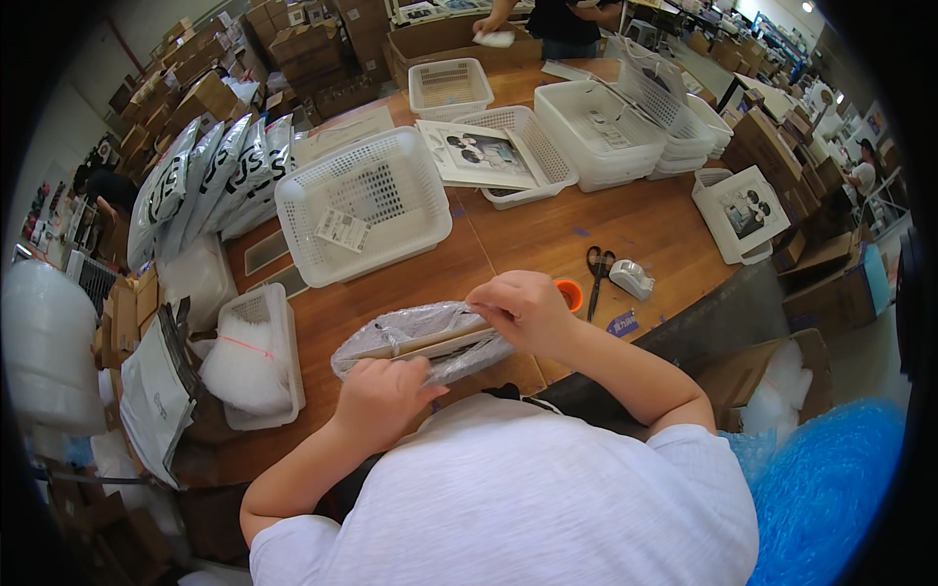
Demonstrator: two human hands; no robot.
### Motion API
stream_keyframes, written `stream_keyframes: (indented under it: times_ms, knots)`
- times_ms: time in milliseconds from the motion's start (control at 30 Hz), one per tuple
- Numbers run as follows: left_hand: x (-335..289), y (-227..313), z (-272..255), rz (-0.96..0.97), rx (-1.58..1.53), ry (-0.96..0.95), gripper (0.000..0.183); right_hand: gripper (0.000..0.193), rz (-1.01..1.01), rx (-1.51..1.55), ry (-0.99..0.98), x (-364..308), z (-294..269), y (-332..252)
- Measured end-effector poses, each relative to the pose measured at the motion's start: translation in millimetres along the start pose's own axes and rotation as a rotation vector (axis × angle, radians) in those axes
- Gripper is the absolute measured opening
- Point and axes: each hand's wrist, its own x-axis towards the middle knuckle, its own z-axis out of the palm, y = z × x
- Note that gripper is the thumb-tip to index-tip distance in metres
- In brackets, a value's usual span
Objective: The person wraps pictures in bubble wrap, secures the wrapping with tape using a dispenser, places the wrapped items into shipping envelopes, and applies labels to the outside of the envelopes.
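Close to my body on the wooden table lies a bundle of clear bubble wrap (pixel 391 327), with a long, narrow tan-and-white edge of a flat item (pixel 440 345) showing inside it. What the item is, I cannot make out. My left hand (pixel 383 396) has its fingers curled over the near left side of the wrap. At the far right side, my right hand (pixel 528 308) pinches the wrap between thumb and fingers. Just beyond my right hand are an orange tape roll (pixel 569 295), black scissors (pixel 599 269) and a white tape dispenser (pixel 632 279).
A large white basket (pixel 293 230) holding a label stands beyond my hands. Further back are more baskets, plastic tubs (pixel 586 146) and printed cards (pixel 479 154). Left sits a basket of white foam sheets (pixel 244 366). A blue bubble wrap roll (pixel 831 498) is at lower right. Another person's hand (pixel 486 26) works across the table.
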Motion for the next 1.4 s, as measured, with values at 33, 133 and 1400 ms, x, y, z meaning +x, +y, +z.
stream_keyframes:
  times_ms: [33,133,1400]
  knots:
    - [-1.7,2.2,-6.7,-0.096,0.019,-0.052,0.021,0.009,-0.006,-0.006,0.024,-2.5,0.7,4.5]
    - [-4.7,4.6,-21.4,0.022,0.104,0.104,0.021,0.008,0.019,0.021,0.005,-4.6,-5.1,5.8]
    - [15.4,-37.7,23.4,-0.120,-0.039,-0.110,0.019,0.020,-0.246,-0.134,0.177,-48.0,35.3,-11.9]
